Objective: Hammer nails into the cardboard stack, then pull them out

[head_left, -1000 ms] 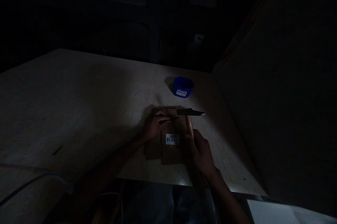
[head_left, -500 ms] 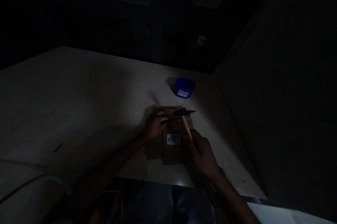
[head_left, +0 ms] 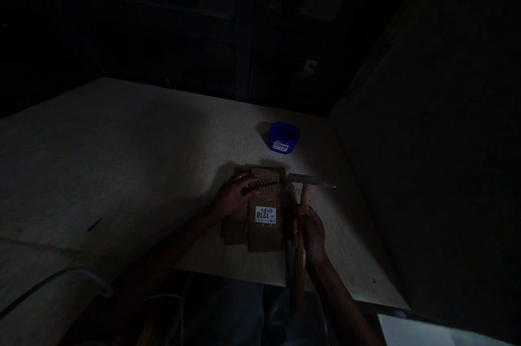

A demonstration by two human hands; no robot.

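A dark, spiral-looking metal piece, like a drill bit (head_left: 267, 184), lies across the cardboard (head_left: 266, 240), its left end pinched in my left hand (head_left: 234, 194). My fingers rest at the cardboard's upper left. My right hand (head_left: 312, 232) is wrapped round the wooden handle of a hammer (head_left: 300, 267). The hammer head is raised right of the cardboard, apart from the spiral piece, with its narrow end pointing right. A white label (head_left: 265, 215) marked 1218 sits on the cardboard. The light is dim, so the spiral piece's exact kind is hard to make out.
A blue container (head_left: 284, 138) with a label stands beyond the cardboard on the pale table (head_left: 163, 145). A thin dark strip (head_left: 94, 224) lies at left, and a cable (head_left: 61, 275) curves near the front left. A dark panel (head_left: 427, 172) rises along the right side.
My right hand has swung the hammer right, so its head has moved from over the cardboard to beside it. My left hand keeps its pinch on the spiral piece.
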